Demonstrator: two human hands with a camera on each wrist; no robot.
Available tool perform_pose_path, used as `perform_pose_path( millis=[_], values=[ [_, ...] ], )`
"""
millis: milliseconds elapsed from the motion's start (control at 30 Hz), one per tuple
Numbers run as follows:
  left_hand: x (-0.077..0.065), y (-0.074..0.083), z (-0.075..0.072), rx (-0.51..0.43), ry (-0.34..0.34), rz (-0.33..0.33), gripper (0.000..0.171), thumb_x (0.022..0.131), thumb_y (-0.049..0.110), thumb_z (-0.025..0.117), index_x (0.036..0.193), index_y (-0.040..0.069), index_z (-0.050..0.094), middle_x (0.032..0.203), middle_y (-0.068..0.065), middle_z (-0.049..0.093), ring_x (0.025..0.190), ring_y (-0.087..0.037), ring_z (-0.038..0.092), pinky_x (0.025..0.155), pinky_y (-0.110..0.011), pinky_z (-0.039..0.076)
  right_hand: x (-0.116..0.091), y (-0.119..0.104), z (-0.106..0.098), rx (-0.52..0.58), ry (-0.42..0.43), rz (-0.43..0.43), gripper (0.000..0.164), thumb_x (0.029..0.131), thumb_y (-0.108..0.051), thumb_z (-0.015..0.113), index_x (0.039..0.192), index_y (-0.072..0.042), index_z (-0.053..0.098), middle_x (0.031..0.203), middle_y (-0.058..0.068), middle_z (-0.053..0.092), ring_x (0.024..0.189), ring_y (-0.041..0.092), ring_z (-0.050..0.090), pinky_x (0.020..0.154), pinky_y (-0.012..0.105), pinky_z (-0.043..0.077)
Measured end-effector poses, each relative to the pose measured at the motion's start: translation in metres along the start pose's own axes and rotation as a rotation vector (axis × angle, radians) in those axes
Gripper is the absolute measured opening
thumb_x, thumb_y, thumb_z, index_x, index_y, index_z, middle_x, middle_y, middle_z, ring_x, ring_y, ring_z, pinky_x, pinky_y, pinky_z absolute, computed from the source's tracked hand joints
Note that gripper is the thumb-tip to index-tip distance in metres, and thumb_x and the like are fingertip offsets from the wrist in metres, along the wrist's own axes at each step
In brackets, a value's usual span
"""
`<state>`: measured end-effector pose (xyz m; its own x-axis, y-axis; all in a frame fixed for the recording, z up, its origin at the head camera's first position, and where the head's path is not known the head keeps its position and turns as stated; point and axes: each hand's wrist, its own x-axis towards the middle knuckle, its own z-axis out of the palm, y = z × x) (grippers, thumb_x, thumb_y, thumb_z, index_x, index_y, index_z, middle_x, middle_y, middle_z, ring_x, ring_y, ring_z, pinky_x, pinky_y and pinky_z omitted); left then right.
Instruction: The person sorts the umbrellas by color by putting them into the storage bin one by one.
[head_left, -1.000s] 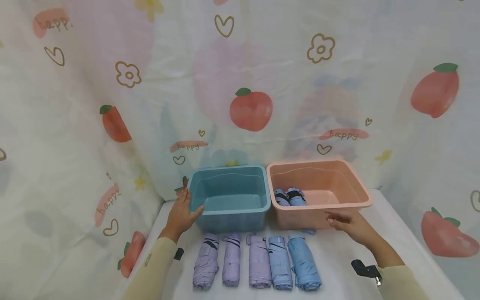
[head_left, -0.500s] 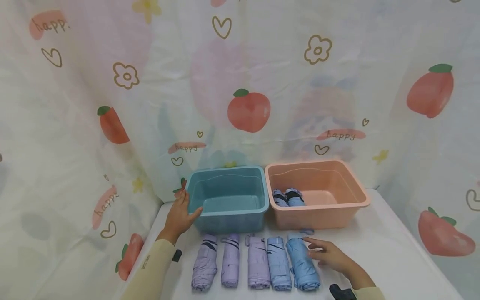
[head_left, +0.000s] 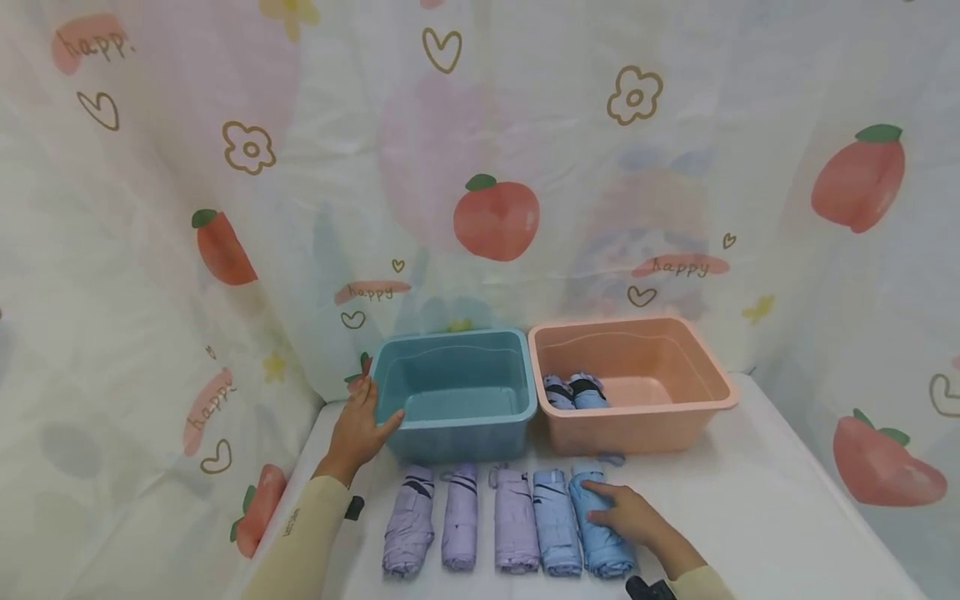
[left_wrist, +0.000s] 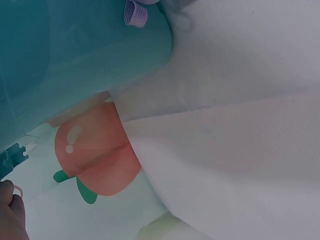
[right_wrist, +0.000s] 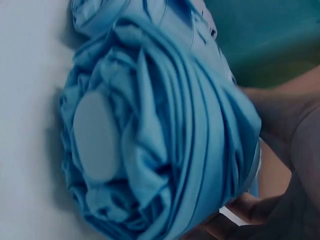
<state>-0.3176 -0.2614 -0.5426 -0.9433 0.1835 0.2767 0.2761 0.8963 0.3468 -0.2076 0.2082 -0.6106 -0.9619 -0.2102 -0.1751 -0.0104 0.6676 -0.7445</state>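
Note:
Five-or-so aside, several folded umbrellas lie in a row on the white table, lilac ones at left and blue ones at right. My right hand (head_left: 630,517) grips the rightmost blue umbrella (head_left: 606,546), its fingers and thumb on either side. In the right wrist view that umbrella's rolled end (right_wrist: 150,135) fills the middle, with fingers (right_wrist: 250,207) along its side. My left hand (head_left: 358,437) rests with extended fingers against the left rim of the teal bin (head_left: 457,442). In the left wrist view only part of the left hand (left_wrist: 11,212) shows, beside the bin wall.
A peach-coloured bin (head_left: 637,429) stands right of the teal one, with two folded umbrellas (head_left: 587,392) in its left end. Nearest the gripped umbrella lies another blue umbrella (head_left: 557,525). A printed curtain (head_left: 495,125) hangs behind and beside the white table (head_left: 787,517).
My right hand has come from the peach bin's front down and left onto the rightmost blue umbrella, and that umbrella has tilted slightly left. The left hand has stayed at the teal bin.

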Motion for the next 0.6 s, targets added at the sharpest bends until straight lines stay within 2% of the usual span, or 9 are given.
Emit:
perform_pose_path(
  millis=[100,300,600],
  values=[
    [-0.001,0.0,-0.001,-0.002,0.0,0.002,0.091,0.094,0.057,0.052,0.148,-0.011,0.024,0.156,-0.025,0.019,0.144,-0.039,0.017,0.112,-0.054,0.02,0.001,-0.003,0.002,0.004,0.028,0.032,0.051,0.081,-0.016,0.076,0.129,-0.008,0.064,0.133,0.027,0.053,0.126,0.053,0.041,0.1,0.067,0.029],
    [0.001,0.003,-0.002,0.001,-0.003,0.001,0.091,0.094,0.057,0.05,0.149,-0.01,0.023,0.157,-0.024,0.018,0.144,-0.037,0.016,0.113,-0.052,0.019,-0.003,-0.004,-0.007,0.019,0.035,0.081,0.053,0.078,-0.018,0.078,0.128,-0.008,0.065,0.135,0.029,0.051,0.127,0.054,0.039,0.1,0.069,0.028],
    [-0.001,0.001,0.0,-0.01,0.022,0.013,0.092,0.094,0.059,0.05,0.147,-0.012,0.026,0.155,-0.026,0.021,0.142,-0.041,0.02,0.111,-0.055,0.021,-0.023,-0.007,-0.039,0.049,0.037,0.112,0.058,0.077,-0.026,0.08,0.131,-0.012,0.064,0.142,0.03,0.043,0.132,0.055,0.031,0.101,0.07,0.024]
  ],
)
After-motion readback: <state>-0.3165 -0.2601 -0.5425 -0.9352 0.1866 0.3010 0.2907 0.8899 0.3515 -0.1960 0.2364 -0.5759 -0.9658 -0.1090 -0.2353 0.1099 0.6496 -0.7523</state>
